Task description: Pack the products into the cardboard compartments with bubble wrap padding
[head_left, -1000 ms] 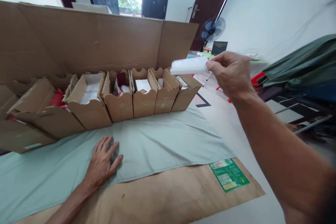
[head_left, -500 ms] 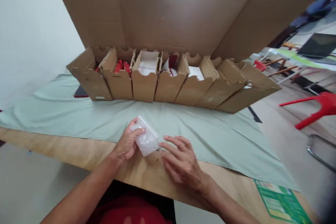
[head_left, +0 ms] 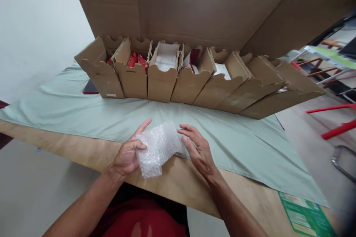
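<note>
— What is set around the bubble wrap (head_left: 160,146)?

— Behind it, 7 cardboard boxes (head_left: 162,87) are lined up on a pale green cloth (head_left: 155,113), backed by a tall cardboard panel (head_left: 194,11). Red packets (head_left: 133,60) are seen in the 2nd box from the left. A green printed sheet (head_left: 306,214) is laid at the right end of the wooden tabletop (head_left: 191,187).

— What is blocked?

— The boxes' contents are partly hidden by their front walls; part of the cloth and tabletop is covered by the wrap, which is held above the near edge.

— And the grip?

— The wrap's left end is clasped by the left hand (head_left: 129,155), thumb laid over it. The right hand (head_left: 198,152) is loosely opened at the other end; whether contact is made cannot be told.

— What is changed from 0.5 s ago?

— The wrap, then compact, is now spread wider.
</note>
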Demonstrator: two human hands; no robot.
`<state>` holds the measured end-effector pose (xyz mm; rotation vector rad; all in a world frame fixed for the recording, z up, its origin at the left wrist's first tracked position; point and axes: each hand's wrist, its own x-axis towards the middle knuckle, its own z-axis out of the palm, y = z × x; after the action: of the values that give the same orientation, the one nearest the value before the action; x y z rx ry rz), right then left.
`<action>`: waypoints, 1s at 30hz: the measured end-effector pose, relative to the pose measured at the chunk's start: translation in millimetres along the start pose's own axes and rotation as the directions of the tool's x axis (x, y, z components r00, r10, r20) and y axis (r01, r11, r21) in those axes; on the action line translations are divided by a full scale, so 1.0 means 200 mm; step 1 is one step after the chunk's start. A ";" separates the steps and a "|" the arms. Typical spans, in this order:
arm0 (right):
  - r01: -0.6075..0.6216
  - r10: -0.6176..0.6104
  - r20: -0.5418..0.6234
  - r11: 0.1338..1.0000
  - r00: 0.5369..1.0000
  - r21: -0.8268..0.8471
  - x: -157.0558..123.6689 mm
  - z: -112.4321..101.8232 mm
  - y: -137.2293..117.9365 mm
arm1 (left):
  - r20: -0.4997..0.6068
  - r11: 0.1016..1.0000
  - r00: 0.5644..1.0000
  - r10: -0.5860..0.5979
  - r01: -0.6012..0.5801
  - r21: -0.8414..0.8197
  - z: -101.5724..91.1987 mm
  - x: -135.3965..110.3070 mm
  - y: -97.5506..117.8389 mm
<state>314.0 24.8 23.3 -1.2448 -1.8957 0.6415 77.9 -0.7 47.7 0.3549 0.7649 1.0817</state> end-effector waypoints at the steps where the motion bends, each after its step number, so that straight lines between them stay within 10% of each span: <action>1: -0.034 0.032 0.029 0.996 0.999 0.087 -0.01 -0.01 -0.01 | 0.011 1.000 1.000 -0.011 0.011 -0.016 -0.01 0.00 -0.01; 6: -0.306 0.279 0.128 0.842 0.952 0.445 -0.02 -0.02 -0.01 | 0.158 0.999 0.987 -0.039 0.043 -0.023 0.00 0.02 -0.05; 12: -0.339 0.459 0.057 0.562 0.887 0.755 0.02 -0.06 0.07 | -0.099 0.983 0.994 0.055 -0.036 0.181 -0.05 0.08 -0.02; 20: -0.349 0.520 -0.019 0.599 0.854 0.721 0.04 -0.13 0.16 | -0.107 0.971 0.982 0.158 -0.135 0.198 -0.06 0.06 0.01; 25: -0.311 0.364 -0.077 0.873 0.928 0.375 0.03 -0.07 0.17 | -0.107 0.969 0.985 0.136 -0.109 0.222 -0.06 0.04 0.02; 30: -0.255 0.313 -0.212 0.931 0.926 0.263 0.03 -0.08 0.18 | -0.166 0.882 0.949 0.267 -0.170 0.440 -0.15 0.08 0.14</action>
<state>344.4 44.0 6.9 -1.3893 -1.4000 0.7920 43.0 24.0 37.9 0.7116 1.1884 1.1782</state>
